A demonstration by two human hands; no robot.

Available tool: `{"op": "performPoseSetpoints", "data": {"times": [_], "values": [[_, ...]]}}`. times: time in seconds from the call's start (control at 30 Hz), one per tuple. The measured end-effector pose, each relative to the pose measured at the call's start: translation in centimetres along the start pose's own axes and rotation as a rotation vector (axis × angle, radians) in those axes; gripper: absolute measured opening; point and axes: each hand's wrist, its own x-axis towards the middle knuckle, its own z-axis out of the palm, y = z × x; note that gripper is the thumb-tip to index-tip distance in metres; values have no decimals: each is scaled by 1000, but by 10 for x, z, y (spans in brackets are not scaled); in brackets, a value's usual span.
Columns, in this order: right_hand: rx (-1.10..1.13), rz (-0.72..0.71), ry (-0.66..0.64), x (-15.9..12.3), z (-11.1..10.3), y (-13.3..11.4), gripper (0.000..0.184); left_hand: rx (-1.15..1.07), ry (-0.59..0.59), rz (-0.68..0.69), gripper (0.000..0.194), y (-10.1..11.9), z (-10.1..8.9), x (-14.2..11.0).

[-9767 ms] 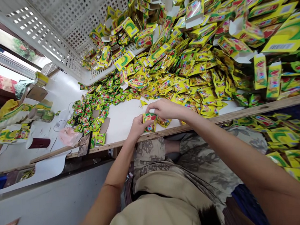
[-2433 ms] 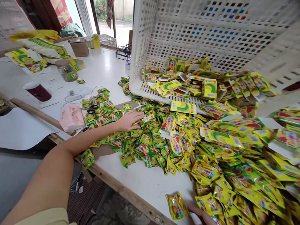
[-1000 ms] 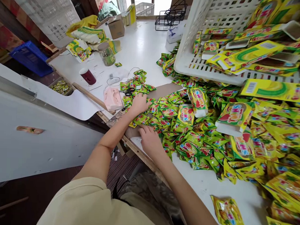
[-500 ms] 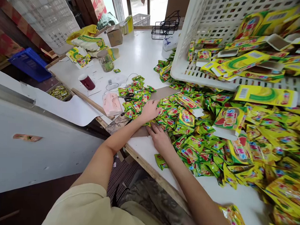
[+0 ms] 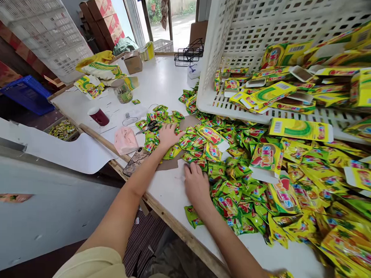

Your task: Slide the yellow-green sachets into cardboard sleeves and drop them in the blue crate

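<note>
My left hand [image 5: 169, 136] lies on a heap of small green candy packets [image 5: 197, 140], fingers stretched and spread, thumb pointing right. Close to its fingertips are black-handled scissors [image 5: 151, 126]. Brown cardboard [image 5: 168, 164] shows beneath the packets on both sides of this hand. My right hand [image 5: 197, 185] rests at the near-left edge of the heap, its fingers curled down toward the white tabletop. A blurred whitish patch shows beside its fingertips; what these fingers hold, if anything, is hidden. Flattened yellow-green candy boxes [image 5: 266, 156] lie on top of the packets.
A white plastic crate [image 5: 217, 55] of candy boxes stands tilted at the back right. Left of the hands are a phone [image 5: 136, 161], a pink tissue pack [image 5: 125, 140], a dark red cup [image 5: 98, 116] and a jar [image 5: 122, 92]. A wooden edge [image 5: 167, 214] borders the table.
My left hand stays spread over the packets. My right hand has drawn back slightly from the cardboard and its fingers are more curled. The view has shifted, moving the scene left and down.
</note>
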Motion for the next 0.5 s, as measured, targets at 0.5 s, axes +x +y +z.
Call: {"op": "performPoseSetpoints", "data": {"times": [0.5], "values": [[63, 145, -213, -61, -48, 46, 28, -449, -355, 459, 42, 110, -2, -89]]}}
